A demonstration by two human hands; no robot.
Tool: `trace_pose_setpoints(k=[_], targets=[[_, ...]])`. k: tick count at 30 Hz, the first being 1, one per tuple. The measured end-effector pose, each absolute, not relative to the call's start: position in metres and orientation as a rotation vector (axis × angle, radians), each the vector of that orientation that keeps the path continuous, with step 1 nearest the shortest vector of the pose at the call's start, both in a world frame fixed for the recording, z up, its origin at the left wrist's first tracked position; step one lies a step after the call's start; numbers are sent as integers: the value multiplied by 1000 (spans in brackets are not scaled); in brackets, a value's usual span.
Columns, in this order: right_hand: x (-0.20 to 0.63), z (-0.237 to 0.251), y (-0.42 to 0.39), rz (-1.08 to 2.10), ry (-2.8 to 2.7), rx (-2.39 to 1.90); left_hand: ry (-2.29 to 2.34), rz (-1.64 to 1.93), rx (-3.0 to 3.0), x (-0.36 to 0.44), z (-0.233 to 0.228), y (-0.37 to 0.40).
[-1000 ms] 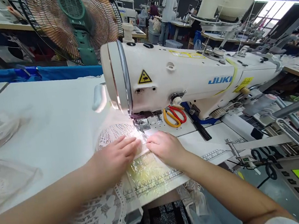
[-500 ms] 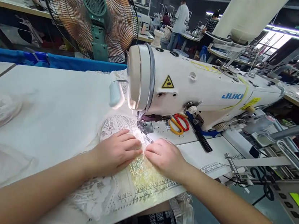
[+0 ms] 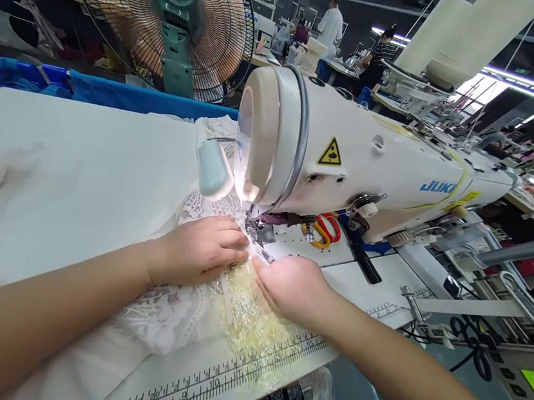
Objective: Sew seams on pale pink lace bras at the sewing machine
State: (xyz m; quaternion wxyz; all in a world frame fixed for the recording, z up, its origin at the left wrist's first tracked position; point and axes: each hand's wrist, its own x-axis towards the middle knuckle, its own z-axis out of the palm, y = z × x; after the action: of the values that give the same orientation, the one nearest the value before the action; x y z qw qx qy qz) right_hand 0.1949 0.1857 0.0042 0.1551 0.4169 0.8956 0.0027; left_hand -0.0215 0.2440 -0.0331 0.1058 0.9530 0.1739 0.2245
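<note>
White lace fabric [image 3: 160, 320] lies on the sewing machine table and runs under the presser foot [image 3: 252, 228] of a white JUKI sewing machine [image 3: 283, 139]. My left hand [image 3: 200, 250] rests flat on the lace just left of the needle area, fingers stretched toward the foot. On the other side, my right hand [image 3: 297, 284] has its fingers closed at the fabric's edge, close to the foot; its thumb is mostly hidden. Between and below the hands, shiny clear tape [image 3: 251, 309] covers a yellowish patch of the table.
Scissors with red and yellow handles [image 3: 326, 230] and a black-handled tool [image 3: 366, 262] lie under the machine arm. A printed ruler [image 3: 188, 391] runs along the front edge. Behind stand a large fan [image 3: 179, 42] and a blue cloth trough [image 3: 113, 95]. People work farther back.
The view has shifted, with the machine looking larger and more of the ruler showing. More of the lace has moved away under the foot, both hands staying beside it.
</note>
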Motion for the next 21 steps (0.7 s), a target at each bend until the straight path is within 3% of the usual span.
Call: trace_pose_setpoints(k=[9, 21], targets=[[174, 10, 189, -31, 2390, 1257, 578, 555, 2923, -23, -18, 258], [172, 12, 189, -36, 2445, 1284, 763, 546, 2943, -33, -37, 282]])
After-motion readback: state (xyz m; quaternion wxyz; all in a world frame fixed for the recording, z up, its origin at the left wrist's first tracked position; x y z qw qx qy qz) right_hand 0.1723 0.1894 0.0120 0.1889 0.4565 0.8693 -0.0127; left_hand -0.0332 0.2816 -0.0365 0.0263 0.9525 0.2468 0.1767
